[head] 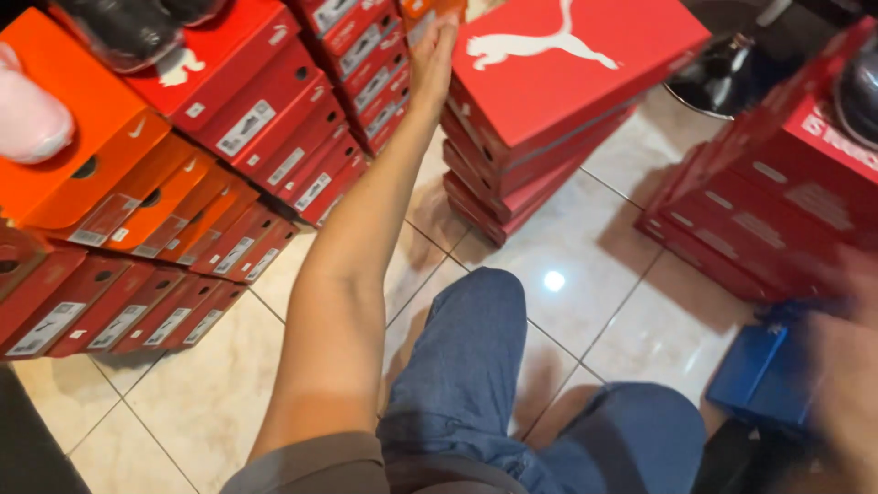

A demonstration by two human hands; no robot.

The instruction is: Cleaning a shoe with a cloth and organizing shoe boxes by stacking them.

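My left arm stretches far forward, and my left hand (pixel 433 57) lies flat against the side of the top red shoebox (pixel 567 69) of a tilted stack (pixel 512 174) at the top centre. Its fingers are together and partly cut off by the frame edge. My right hand (pixel 846 366) is a blur at the lower right, on or just over a blue shoebox (pixel 764 370) on the floor; its grasp cannot be made out. My knees in blue jeans (pixel 476 357) fill the lower centre.
Stacks of red and orange shoeboxes (pixel 137 174) line the left side, with a pink shoe (pixel 32 114) on top. More red boxes (pixel 777 192) stand at the right. A black shoe (pixel 133 27) sits on a box at top left. The floor is glossy beige tile (pixel 585 274).
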